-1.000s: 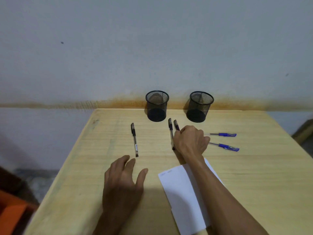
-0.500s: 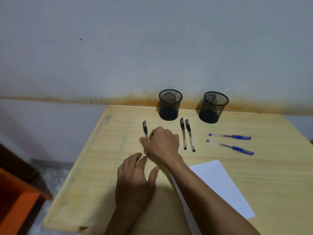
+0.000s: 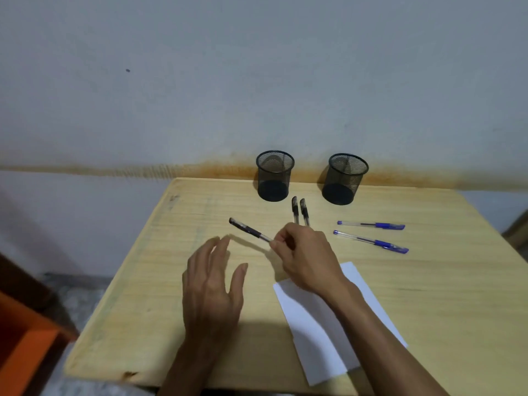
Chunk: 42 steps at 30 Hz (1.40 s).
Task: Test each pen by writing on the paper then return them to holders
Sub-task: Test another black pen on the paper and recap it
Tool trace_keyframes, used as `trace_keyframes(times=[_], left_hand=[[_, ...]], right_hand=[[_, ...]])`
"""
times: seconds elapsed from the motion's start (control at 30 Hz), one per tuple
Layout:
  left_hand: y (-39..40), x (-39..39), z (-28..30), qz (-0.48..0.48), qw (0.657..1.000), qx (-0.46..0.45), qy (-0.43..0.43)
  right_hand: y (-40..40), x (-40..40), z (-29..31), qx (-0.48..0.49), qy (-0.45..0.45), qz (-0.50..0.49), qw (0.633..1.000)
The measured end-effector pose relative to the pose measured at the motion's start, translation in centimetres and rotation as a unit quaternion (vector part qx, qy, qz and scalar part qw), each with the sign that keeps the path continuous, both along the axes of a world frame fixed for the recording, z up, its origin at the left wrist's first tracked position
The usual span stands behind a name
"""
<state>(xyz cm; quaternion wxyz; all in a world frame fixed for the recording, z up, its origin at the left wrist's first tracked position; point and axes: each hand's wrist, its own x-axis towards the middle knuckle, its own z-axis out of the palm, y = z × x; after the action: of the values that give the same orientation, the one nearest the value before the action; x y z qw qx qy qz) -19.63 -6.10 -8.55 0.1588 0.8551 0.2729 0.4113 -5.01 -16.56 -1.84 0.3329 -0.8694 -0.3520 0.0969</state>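
Observation:
My right hand (image 3: pixel 304 257) pinches one end of a black pen (image 3: pixel 248 230) and holds it just above the wooden table (image 3: pixel 160 252), its capped end pointing up-left. My left hand (image 3: pixel 211 287) hovers open below the pen, fingers spread, holding nothing. Two more black pens (image 3: pixel 299 210) lie side by side behind my right hand. Two blue pens (image 3: pixel 371 234) lie to the right. A white sheet of paper (image 3: pixel 314 324) lies under my right forearm. Two black mesh holders (image 3: pixel 274 175) (image 3: pixel 345 178) stand at the back by the wall; no pens show in them.
The table stands against a grey wall with a rusty stain line. An orange object (image 3: pixel 20 347) sits on the floor at the lower left. The table's left edge runs close to my left hand.
My right hand moved from the two middle pens to the left black pen, took hold of it and lifted it off the table. My left hand rose slightly and spread. The camera shifted.

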Motion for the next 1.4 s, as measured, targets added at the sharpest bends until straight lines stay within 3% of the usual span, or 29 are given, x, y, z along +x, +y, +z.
trace_keyframes(times=[0.13, 0.27, 0.43, 0.6, 0.77, 0.83, 0.97, 1.1, 1.4], left_hand=[[-1.3, 0.1, 1.4, -0.050, 0.993, 0.108, 0.018], [-3.0, 0.3, 2.0, -0.091, 0.988, 0.125, -0.006], [-5.7, 0.5, 3.6, -0.155, 0.987, 0.046, -0.003], [-7.2, 0.5, 3.8, -0.189, 0.982, -0.020, -0.009], [-7.8, 0.1, 4.1, -0.199, 0.980, -0.013, 0.004], [-7.5, -0.5, 4.4, -0.192, 0.981, -0.036, 0.013], [-3.8, -3.2, 5.0, -0.090, 0.981, -0.172, 0.017], [-2.6, -1.9, 4.9, -0.076, 0.985, -0.152, 0.043], [0.7, 5.8, 3.3, -0.051, 0.982, -0.131, 0.129]], right_hand=[[-5.7, -0.7, 1.0, 0.064, 0.049, 0.017, 0.997], [-9.2, -1.3, 2.3, 0.169, 0.144, 0.004, 0.975], [-10.9, -2.4, 2.5, 0.308, 0.287, -0.039, 0.906], [-10.5, -4.0, 0.7, 0.293, 0.278, -0.049, 0.913], [-11.0, -3.5, 0.3, 0.274, 0.294, -0.032, 0.915], [-11.5, -2.2, 0.5, 0.311, 0.310, -0.066, 0.896], [-13.8, 3.4, 2.6, 0.433, 0.301, -0.141, 0.838], [-11.7, 2.4, 2.0, 0.366, 0.304, -0.089, 0.875], [-10.7, -0.1, -0.5, 0.334, 0.312, -0.123, 0.881]])
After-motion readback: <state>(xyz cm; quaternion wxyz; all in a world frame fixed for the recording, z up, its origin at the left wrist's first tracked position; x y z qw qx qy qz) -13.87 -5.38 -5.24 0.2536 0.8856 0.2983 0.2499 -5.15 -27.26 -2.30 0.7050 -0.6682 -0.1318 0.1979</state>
